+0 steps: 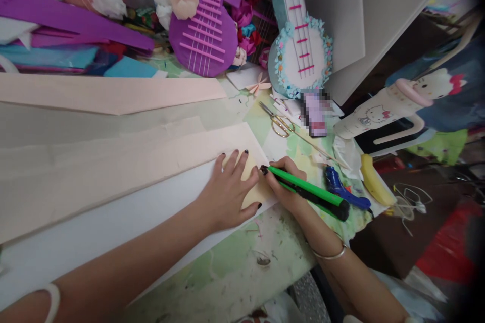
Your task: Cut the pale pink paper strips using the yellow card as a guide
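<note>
My left hand [233, 189] lies flat with its fingers spread, pressing on a sheet of pale peach paper [151, 154] and a white board [159, 199] by their right end. A small yellowish piece [261, 192] shows beneath that hand. In my right hand [290, 186] is a green utility knife [310, 186], gripped near its front end. The knife's tip meets the right edge of the peach paper; my fingers hide the blade. Another folded peach strip [113, 93] lies farther back on the table.
Scissors [280, 123], a blue glue gun [343, 189], a yellow banana-shaped item [375, 179] and a white tumbler [373, 111] stand or lie to the right. Purple [204, 40] and light-blue [301, 55] paper-craft instruments stand at the back. The table's front edge [295, 272] is close to me.
</note>
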`<state>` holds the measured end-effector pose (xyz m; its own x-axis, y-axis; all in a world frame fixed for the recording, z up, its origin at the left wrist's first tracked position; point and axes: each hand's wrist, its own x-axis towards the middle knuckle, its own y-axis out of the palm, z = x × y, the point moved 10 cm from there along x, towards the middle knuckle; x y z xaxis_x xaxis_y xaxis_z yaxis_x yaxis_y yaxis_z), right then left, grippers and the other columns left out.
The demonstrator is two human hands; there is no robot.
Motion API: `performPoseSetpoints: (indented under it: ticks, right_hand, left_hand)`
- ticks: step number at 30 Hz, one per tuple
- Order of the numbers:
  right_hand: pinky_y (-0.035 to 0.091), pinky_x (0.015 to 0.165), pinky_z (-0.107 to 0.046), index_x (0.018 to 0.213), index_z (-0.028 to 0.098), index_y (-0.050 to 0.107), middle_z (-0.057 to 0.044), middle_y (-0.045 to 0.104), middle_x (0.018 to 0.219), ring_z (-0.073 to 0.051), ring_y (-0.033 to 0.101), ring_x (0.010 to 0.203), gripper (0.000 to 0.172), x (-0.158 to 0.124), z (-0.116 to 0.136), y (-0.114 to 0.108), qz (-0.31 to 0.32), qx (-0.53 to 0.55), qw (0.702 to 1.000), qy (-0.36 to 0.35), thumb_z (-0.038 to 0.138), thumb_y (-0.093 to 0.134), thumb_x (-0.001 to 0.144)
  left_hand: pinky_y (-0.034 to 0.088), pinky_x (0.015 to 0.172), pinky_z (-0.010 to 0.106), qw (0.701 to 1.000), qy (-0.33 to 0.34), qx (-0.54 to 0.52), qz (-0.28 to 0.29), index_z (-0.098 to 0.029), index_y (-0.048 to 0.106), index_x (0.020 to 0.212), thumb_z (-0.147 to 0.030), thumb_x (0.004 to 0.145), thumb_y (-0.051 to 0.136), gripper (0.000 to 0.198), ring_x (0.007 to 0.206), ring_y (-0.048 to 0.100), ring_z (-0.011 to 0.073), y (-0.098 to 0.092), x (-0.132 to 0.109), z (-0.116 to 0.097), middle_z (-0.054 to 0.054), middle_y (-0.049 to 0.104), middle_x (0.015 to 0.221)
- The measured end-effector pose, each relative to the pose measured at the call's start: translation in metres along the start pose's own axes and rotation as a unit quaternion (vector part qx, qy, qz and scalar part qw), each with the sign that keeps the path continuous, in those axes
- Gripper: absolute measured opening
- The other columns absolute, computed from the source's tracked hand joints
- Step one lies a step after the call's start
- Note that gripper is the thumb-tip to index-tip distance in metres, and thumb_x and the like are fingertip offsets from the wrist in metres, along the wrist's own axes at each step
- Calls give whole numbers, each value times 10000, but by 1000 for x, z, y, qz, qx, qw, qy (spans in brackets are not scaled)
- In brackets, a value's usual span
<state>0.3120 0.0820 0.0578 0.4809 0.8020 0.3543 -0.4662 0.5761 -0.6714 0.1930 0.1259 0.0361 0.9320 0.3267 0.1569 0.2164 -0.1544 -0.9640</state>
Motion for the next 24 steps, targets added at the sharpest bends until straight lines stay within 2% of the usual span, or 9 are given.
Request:
performPoseSetpoints:
  ticks: [19, 24]
  right_hand:
    - [442, 546, -235, 722, 230, 543, 29, 640, 607, -131, 562, 533, 95, -2, -5, -1, -13, -1, 1000, 23, 290, 616, 738]
    - [425, 513, -232, 723, 230, 545, 28, 647, 605, -127, 550, 505, 111, -2, -3, -4, -19, 3, 999, 30, 302, 628, 728]
  left_hand:
    - [155, 1079, 626, 1000, 1, 7, 6, -155, 442, 1370, -572, 877, 427, 647, 1391, 224, 455, 0, 0, 0, 250, 275, 1515]
    - [152, 1081, 621, 1000, -2, 3, 5, -161, 451, 1359, -567, 866, 454, 639, 1393, 227, 447, 0, 0, 1, 235, 293, 1512]
